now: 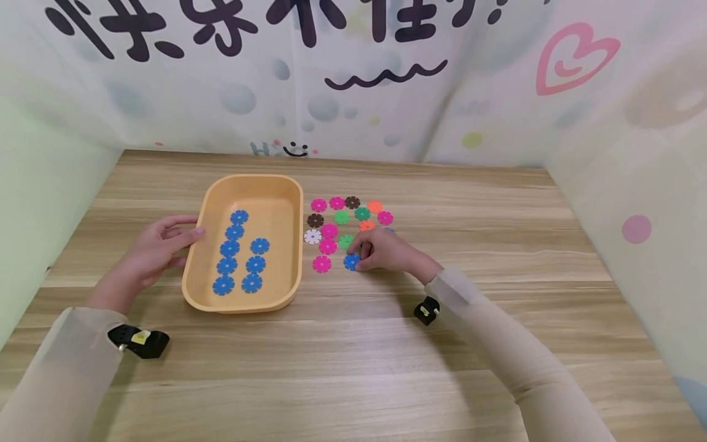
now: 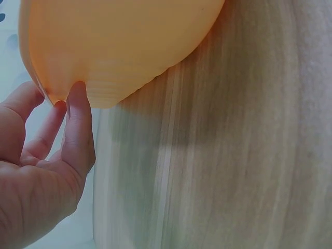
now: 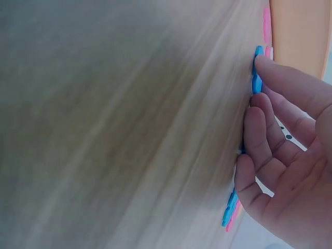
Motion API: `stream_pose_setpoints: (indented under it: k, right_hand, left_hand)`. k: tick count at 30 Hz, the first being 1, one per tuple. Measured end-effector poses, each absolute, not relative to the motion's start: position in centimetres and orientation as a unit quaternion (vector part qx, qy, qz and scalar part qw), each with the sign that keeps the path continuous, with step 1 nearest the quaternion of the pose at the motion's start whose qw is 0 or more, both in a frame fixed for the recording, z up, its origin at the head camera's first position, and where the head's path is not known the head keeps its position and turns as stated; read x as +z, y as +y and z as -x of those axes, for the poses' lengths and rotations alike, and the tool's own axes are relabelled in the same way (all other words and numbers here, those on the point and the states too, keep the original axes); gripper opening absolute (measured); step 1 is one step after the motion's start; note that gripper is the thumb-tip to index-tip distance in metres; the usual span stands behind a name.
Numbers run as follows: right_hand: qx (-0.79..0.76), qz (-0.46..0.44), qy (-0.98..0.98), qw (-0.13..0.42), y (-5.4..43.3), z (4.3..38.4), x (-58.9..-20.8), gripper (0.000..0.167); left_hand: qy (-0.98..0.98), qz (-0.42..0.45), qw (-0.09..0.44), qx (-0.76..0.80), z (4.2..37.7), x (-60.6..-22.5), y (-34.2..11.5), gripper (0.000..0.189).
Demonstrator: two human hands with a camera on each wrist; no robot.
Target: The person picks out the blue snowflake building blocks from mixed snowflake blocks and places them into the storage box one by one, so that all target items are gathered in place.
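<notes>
My left hand point(image 1: 158, 248) grips the left rim of an orange plastic tray point(image 1: 298, 245); in the left wrist view, fingers touch the tray wall point(image 2: 129, 46). Inside the tray, several blue snowflake discs point(image 1: 229, 248) lie in two columns, the left one longer. To the tray's right, my right hand point(image 1: 385, 250) pinches a blue snowflake disc point(image 1: 351, 262) between thumb and index finger at the table surface. The right wrist view shows that same blue disc point(image 3: 257, 72) nearly edge-on at the fingertips. Its other fingers are curled low over the table.
Loose discs lie right of the tray: several pink discs point(image 1: 322, 264), brown point(image 1: 315, 220), green point(image 1: 341, 217), orange point(image 1: 374, 206) and one white point(image 1: 312, 236). Another blue disc is partly hidden behind the right hand. A printed cloth point(image 1: 353, 116) hangs behind the wooden table point(image 1: 353, 380).
</notes>
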State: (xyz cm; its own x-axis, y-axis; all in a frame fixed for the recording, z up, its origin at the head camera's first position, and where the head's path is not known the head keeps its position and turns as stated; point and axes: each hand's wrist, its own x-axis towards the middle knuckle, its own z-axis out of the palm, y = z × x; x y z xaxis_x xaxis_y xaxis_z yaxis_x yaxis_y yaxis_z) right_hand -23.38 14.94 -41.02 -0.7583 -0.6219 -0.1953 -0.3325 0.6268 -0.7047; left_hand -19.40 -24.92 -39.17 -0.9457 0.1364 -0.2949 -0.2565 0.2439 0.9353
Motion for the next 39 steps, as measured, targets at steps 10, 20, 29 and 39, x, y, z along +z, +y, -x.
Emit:
stream_pose_setpoints:
  k: [10,20,29,39]
  right_hand:
    - [-0.32,0.265,0.884,0.212,14.84,23.28,-41.03,0.025]
    - [-0.318,0.256,0.89,0.204,14.71,22.9,-40.87,0.025]
    - [-0.328,0.264,0.884,0.202,14.68,22.72,-41.0,0.026]
    - [-0.336,0.279,0.879,0.192,14.66,22.52,-40.99,0.025]
  left_hand:
    - [0.765,0.042,0.162,0.622,19.39,-39.12,-24.91,0.025]
    - [0.774,0.041,0.161,0.611,19.46,-39.32,-24.98,0.028]
    - [0.777,0.039,0.162,0.607,19.49,-39.28,-24.96,0.032]
    - [0.78,0.042,0.164,0.602,19.54,-39.21,-24.94,0.04]
